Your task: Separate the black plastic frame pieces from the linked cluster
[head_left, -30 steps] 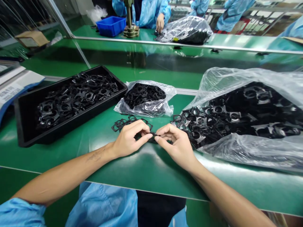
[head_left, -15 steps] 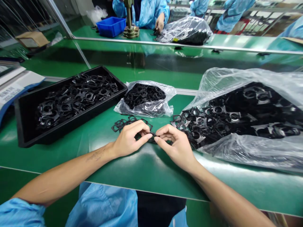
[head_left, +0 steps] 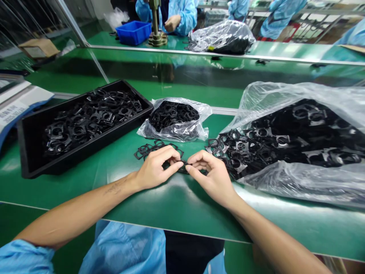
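Note:
Between my two hands is a small black plastic part (head_left: 184,166), pinched from both sides just above the green table (head_left: 171,213). My left hand (head_left: 159,165) closes thumb and fingers on its left end; my right hand (head_left: 209,173) grips the right end the same way. Fingers hide most of its shape. Beyond my left hand lie several loose black ring-shaped frames (head_left: 144,149). Right of my right hand, a heap of black square parts with round holes (head_left: 242,148) spills from a large clear plastic bag (head_left: 285,179).
A black tray (head_left: 85,158) of black parts stands at the left. A smaller clear bag (head_left: 203,133) of black rings sits behind my hands. Across a metal rail (head_left: 199,53) are a blue bin (head_left: 134,33), a metal stand (head_left: 157,38), another filled bag (head_left: 225,36) and a co-worker's hand (head_left: 172,23).
My hands stay almost in place, pinching the black plastic part. Across the rail, the co-worker's hand has moved left from the filled bag towards the metal stand.

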`<state>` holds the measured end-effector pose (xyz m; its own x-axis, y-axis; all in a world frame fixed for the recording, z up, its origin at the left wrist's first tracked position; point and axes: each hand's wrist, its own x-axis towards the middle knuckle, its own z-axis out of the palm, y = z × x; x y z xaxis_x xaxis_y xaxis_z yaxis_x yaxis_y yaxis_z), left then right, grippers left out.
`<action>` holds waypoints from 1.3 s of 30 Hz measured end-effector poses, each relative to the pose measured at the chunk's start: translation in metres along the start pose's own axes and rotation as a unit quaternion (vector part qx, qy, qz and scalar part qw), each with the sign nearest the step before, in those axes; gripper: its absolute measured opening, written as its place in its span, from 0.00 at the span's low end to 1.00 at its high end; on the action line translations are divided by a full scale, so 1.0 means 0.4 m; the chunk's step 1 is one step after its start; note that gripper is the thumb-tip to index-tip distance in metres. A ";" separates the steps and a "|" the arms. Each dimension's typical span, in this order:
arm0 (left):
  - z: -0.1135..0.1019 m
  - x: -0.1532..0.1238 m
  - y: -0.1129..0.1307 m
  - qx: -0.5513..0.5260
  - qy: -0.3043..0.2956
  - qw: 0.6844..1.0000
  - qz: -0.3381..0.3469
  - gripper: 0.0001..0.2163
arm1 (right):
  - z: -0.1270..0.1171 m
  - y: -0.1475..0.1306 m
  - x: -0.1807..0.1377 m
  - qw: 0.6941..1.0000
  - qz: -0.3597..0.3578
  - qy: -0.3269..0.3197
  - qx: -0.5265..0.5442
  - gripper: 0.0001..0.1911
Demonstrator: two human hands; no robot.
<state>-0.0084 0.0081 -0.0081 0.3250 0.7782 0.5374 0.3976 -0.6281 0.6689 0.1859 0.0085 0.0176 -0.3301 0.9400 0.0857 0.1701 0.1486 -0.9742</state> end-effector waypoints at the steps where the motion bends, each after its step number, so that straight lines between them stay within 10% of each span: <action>1: 0.000 0.000 0.000 -0.001 -0.003 1.000 -0.004 0.06 | 0.000 0.000 0.000 1.000 0.002 0.000 0.001 0.04; 39: 0.002 -0.001 -0.004 -0.010 -0.040 0.999 -0.032 0.07 | 0.001 -0.006 -0.001 1.000 0.008 -0.011 -0.016 0.04</action>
<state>-0.0085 0.0087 -0.0097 0.3674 0.8132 0.4514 0.4029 -0.5766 0.7108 0.1853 0.0077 0.0197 -0.3478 0.9353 0.0651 0.2047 0.1436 -0.9682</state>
